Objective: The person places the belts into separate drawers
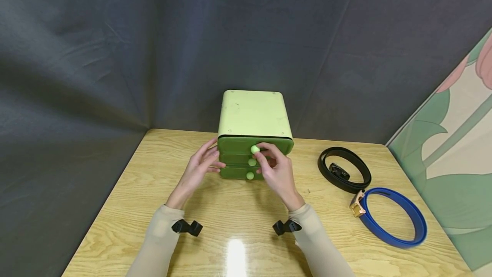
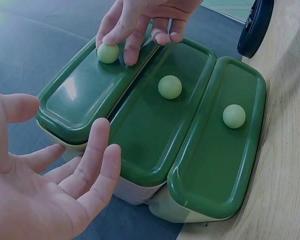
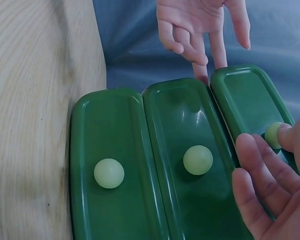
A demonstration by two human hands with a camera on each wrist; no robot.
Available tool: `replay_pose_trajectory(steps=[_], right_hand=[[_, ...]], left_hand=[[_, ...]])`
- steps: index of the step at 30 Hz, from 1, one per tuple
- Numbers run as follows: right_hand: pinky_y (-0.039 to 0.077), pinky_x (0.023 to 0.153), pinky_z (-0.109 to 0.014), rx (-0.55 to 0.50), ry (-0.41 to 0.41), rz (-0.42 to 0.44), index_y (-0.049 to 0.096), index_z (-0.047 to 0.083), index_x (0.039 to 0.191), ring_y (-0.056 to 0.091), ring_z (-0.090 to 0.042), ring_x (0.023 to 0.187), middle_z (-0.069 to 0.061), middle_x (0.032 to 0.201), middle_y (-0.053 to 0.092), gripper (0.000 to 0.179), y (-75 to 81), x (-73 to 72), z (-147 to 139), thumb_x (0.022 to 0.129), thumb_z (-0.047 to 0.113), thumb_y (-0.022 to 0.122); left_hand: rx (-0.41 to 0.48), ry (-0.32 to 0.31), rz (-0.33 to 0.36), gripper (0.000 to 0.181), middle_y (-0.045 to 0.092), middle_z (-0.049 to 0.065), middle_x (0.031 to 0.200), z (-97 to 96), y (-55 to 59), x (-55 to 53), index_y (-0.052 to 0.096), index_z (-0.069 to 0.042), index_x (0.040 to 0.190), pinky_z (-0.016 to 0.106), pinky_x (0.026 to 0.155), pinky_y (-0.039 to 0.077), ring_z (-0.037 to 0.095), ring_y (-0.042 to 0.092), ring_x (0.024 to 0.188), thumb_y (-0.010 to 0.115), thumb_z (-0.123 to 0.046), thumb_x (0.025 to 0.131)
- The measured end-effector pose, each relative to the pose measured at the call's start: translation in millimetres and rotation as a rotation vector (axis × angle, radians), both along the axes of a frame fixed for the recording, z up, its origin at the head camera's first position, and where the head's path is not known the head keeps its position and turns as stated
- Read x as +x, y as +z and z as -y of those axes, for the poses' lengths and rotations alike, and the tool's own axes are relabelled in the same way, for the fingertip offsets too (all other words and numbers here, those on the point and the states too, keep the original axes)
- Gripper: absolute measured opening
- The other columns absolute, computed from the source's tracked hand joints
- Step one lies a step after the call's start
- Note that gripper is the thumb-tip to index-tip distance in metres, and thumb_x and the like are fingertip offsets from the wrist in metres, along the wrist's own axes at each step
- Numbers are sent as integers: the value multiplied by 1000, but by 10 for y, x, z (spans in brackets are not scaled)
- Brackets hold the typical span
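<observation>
A small cabinet (image 1: 253,112) with a pale yellow-green top and three dark green drawers stands against the back curtain. My right hand (image 1: 279,172) pinches the round light-green knob (image 1: 255,149) of the top drawer (image 2: 70,95) between thumb and fingers. Below it, the middle knob (image 3: 198,160) and the bottom knob (image 3: 109,173) are untouched. At the cabinet's left side is my left hand (image 1: 195,170), its fingers loosely spread and its fingertips right by the edge of the top drawer. In the left wrist view, the top drawer front sits slightly forward of its pale casing.
To the right, a coiled black belt (image 1: 355,161) lies on the wooden table (image 1: 153,208). A coiled blue belt (image 1: 417,217) with a gold buckle is in front of it. Dark curtain (image 1: 246,33) hangs behind, and a floral cloth (image 1: 457,153) borders the right side.
</observation>
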State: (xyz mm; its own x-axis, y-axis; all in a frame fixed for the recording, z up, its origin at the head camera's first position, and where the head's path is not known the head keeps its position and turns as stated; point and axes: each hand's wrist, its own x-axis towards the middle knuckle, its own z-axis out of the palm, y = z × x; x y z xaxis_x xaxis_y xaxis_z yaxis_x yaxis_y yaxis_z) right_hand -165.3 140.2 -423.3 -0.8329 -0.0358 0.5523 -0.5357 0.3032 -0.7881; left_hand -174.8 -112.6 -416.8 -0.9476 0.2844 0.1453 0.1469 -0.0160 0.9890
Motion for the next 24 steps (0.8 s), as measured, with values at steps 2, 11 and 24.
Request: replay_pose_trajectory(steps=[2, 11, 24], right_hand=[[63, 55, -47, -6, 2, 4, 72, 10, 125, 71, -33, 58, -16, 96, 80, 20, 1, -7, 0, 105, 12, 68], [63, 54, -38, -22, 1, 9, 73, 10, 123, 71, -27, 57, -16, 95, 80, 19, -4, -46, -1, 104, 11, 70], [63, 56, -49, -17, 2, 1, 72, 10, 125, 72, -28, 58, -17, 96, 80, 20, -16, -82, -6, 105, 12, 69]], left_hand=[[-4, 2, -1, 61, 40, 30, 166, 2, -4, -3, 26, -6, 169, 43, 96, 63, 4, 73, 94, 47, -18, 113], [-11, 4, 5, 61, 38, 30, 167, 0, -8, -10, 25, -5, 169, 39, 95, 63, 4, 73, 94, 47, -19, 113], [-8, -3, 14, 61, 36, 30, 168, 2, -6, -8, 26, -6, 169, 32, 94, 62, 3, 72, 94, 47, -19, 113]])
